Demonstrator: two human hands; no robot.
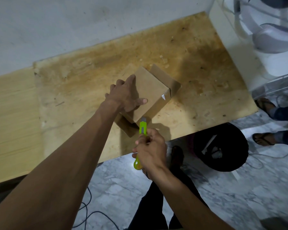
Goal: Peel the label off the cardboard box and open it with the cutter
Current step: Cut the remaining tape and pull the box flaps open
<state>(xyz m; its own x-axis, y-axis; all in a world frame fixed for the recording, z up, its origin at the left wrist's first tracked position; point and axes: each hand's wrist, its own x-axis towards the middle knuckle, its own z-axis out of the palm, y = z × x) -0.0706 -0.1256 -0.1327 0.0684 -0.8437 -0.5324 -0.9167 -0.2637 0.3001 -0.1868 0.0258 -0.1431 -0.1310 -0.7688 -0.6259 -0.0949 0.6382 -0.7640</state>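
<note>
Both busy: left hand (126,95) spread flat atop cardboard box (150,93), pinning it; right hand (150,150) fisted round green cutter (142,130), tip just below the thumb. Probably light, stiff card; best steadied from the top.

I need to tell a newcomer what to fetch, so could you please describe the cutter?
On the wooden table, find the cardboard box near its front edge. Just in front of it, the right hand grips the cutter: the only bright lime-green thing there.

A stained wooden worktop (73,90) meets a pale wall (56,27). Right of the right hand (150,151), a black bin (221,146) holding scraps stands on marble floor (239,188), near two sandalled feet (263,138).
</note>
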